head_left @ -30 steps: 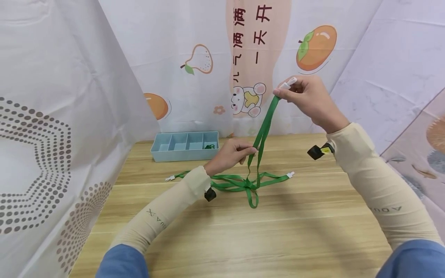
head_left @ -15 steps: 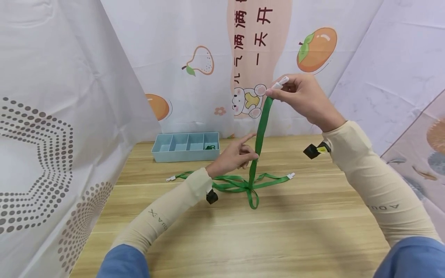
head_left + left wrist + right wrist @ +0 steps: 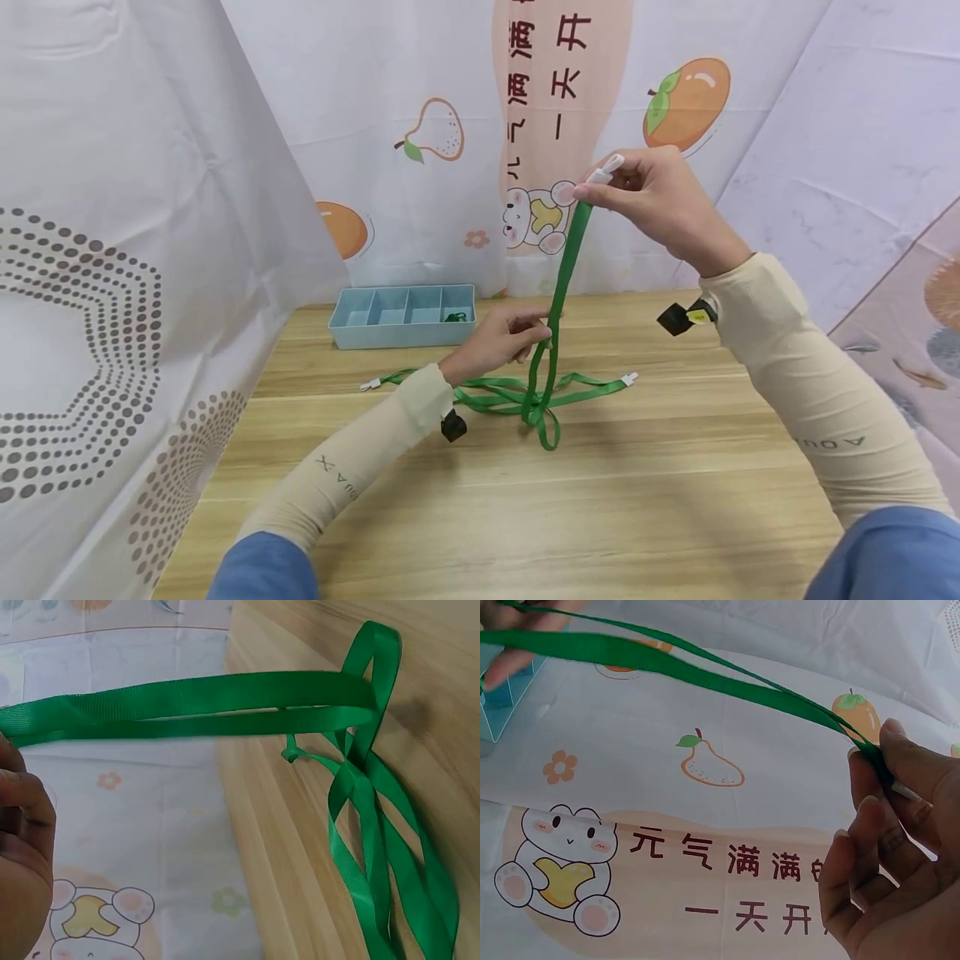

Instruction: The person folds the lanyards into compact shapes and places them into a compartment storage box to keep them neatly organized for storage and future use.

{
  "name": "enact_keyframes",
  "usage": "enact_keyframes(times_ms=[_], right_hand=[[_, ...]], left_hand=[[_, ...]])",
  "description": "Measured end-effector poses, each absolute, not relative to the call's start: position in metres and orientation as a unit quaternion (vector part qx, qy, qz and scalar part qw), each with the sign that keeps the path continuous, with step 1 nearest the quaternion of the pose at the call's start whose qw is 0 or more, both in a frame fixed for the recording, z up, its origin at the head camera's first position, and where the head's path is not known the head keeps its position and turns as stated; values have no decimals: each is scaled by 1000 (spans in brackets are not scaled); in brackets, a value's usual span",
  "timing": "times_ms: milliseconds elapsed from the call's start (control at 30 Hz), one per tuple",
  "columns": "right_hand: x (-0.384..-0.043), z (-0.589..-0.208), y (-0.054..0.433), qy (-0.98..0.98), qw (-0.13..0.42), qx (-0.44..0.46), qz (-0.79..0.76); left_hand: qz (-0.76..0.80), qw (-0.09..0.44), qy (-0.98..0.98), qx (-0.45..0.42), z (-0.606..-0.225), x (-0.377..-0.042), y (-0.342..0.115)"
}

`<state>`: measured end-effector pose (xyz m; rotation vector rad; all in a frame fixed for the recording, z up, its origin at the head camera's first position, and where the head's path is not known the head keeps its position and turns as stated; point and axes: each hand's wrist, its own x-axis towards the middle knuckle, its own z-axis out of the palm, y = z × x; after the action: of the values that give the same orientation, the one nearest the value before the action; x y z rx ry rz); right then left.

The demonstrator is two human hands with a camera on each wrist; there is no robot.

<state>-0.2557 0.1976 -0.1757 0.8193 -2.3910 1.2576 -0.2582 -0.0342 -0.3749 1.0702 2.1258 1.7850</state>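
Observation:
High on the right, my right hand pinches the end of a green lanyard just below its white plastic clip. From there the doubled strap slants down to a tangle of green straps on the table. Partway down it, my left hand pinches the strap between thumb and bent fingers. Below that hand the two strands part and run into the crossing straps, where a small loop sticks out toward me. In the left wrist view the doubled strap stretches from the fingertips to the tangle.
A light blue box with several compartments stands behind the left hand; a small green coil lies in its rightmost one. White lanyard clips lie at the left and right of the tangle. A printed curtain hangs behind the wooden table.
The left fingers slid along the strap, extended half a second ago, and are bent at it again now. The right hand shifted slightly left, then up. The strands below now stand apart.

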Motion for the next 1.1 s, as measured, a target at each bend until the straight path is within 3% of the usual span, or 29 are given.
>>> enact_keyframes(times_ms=[600,1100], right_hand=[[-268,-175,214,-838,175,260,447],[-296,-188,247,-817,127,185,532]], left_hand=[[614,103,698,353,-380,-255,-33],[663,137,660,326,-388,-254,-31]])
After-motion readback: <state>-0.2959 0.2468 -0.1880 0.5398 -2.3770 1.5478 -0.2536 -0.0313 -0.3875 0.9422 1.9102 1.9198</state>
